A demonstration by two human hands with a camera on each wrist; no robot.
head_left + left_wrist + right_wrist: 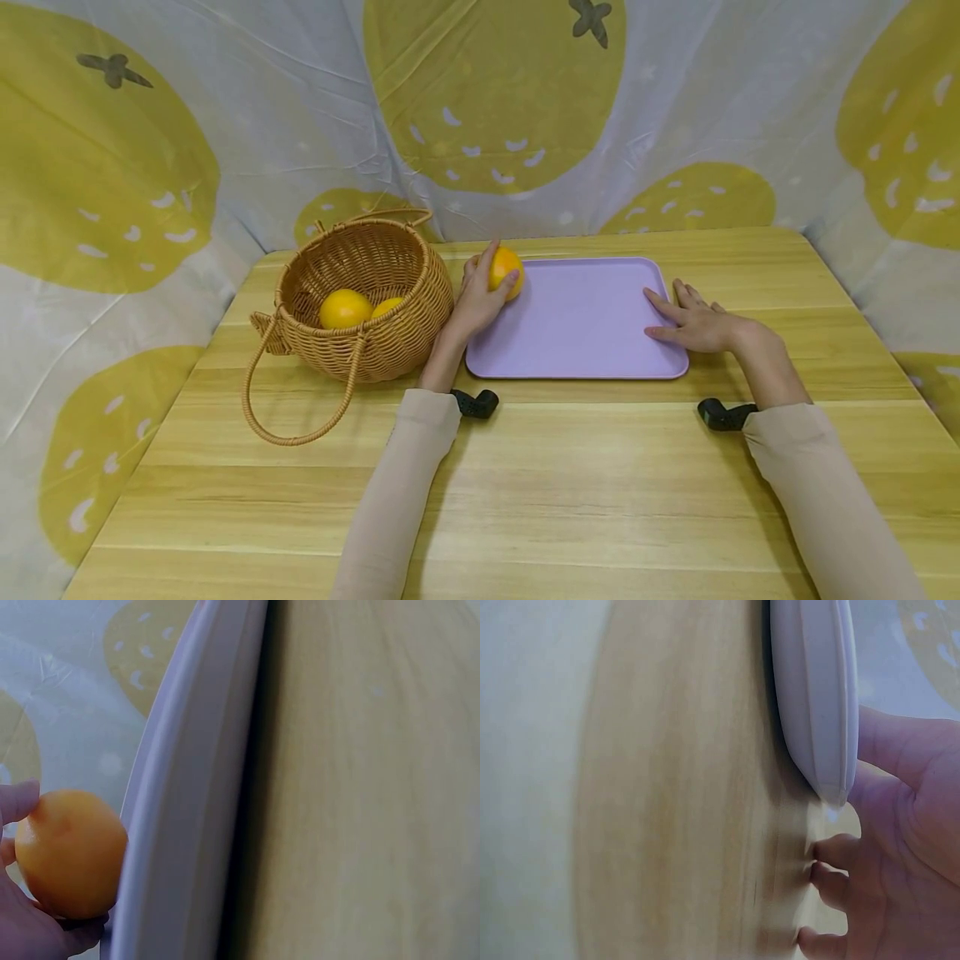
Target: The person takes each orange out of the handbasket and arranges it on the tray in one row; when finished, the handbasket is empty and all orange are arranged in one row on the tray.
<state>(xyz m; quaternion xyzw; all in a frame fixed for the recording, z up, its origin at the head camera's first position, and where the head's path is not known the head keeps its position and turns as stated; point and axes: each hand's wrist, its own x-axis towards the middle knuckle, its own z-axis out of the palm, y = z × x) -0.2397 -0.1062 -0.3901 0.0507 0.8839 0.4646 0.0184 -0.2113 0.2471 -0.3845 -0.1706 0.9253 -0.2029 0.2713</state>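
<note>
My left hand (480, 302) grips an orange (507, 273) between thumb and fingers, at the far left corner of a lilac tray (577, 325). In the left wrist view the orange (73, 853) shows just beyond the tray's raised rim (180, 795). Spread fingers mark my right hand (697, 323) at the tray's right edge; thumb and forefinger reach over the rim while other fingertips (821, 943) come down by the tabletop. Left of my left hand stands a round wicker basket (405, 350) with two more oranges inside, one (346, 309) plain to see and one (386, 307) partly hidden by the rim.
One basket handle (300, 440) hangs down onto the near table; the other (390, 215) stands at the back. Black wrist devices (478, 405) sit at both cuffs. A fruit-patterned cloth (300, 125) hangs round the wooden table (592, 492).
</note>
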